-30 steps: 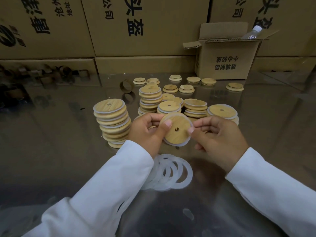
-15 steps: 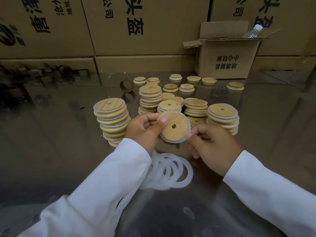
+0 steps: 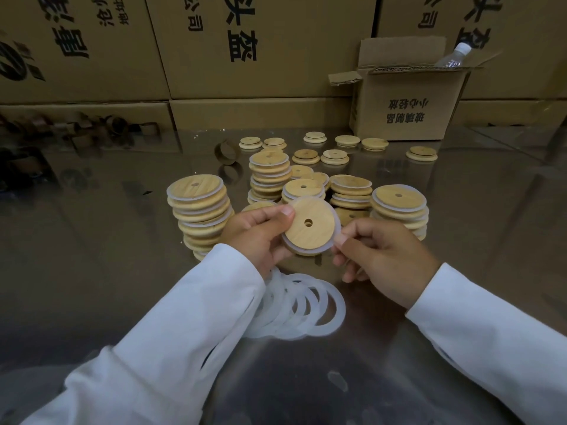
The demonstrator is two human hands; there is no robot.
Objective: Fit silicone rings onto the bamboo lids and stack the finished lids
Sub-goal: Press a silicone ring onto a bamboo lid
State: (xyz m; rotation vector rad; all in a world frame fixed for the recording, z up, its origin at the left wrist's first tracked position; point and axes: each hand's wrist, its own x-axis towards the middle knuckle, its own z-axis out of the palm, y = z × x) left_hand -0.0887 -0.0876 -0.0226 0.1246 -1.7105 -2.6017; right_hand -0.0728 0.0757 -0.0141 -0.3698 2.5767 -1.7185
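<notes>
lid in hand: the bamboo lid [image 3: 299, 233] is being held up over the middle of the tabletop [image 3: 107, 271], with its flat face and centre hole turning toward the camera.
ring on it: the silicone ring [image 3: 337, 223] is showing as a white band round the lid's right and lower edge; the side under the left hand's fingers is staying hidden.
left hand: the left hand [image 3: 254, 237] is gripping the lid's left edge, thumb lying on the wood.
right hand: the right hand [image 3: 383, 256] is pinching the ring's right edge between thumb and forefinger.
what is changing: against a second ago, the lid is sitting slightly higher and further left, and the band is looking more even round the rim.
what that is meaning: the ring is probably seating fully, so this lid is likely heading for a stack.
finished stacks: the tall stack [image 3: 198, 216] is standing just left of the hands, and other ringed stacks [image 3: 399, 207] are standing behind them.
loose rings: spare rings [image 3: 336, 311] are lying overlapped toward the near edge.
bare lids: unringed lids [image 3: 334, 156] are waiting toward the far edge.
</notes>
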